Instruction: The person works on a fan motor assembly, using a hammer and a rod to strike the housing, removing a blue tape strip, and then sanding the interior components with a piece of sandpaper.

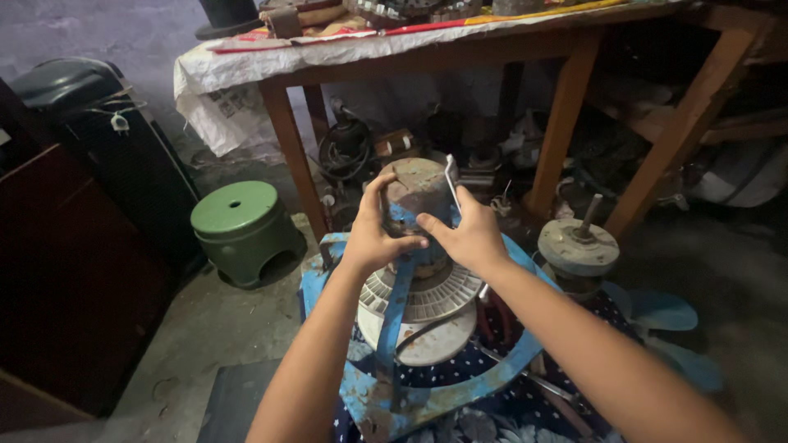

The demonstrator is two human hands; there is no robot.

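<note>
Both hands grip the rusty motor housing: left hand at 9 o'clock, right hand at 3, equally near; housing axis upright.

A green plastic stool stands left on the floor, a wooden worktop (paper-covered) behind it, a second motor right.

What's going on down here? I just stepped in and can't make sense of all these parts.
A person sits on the floor with a fan motor in a blue metal frame on their lap. The left hand and the right hand both grip the rusty motor housing on top. Another motor with a shaft stands to the right, a green stool to the left.
</note>
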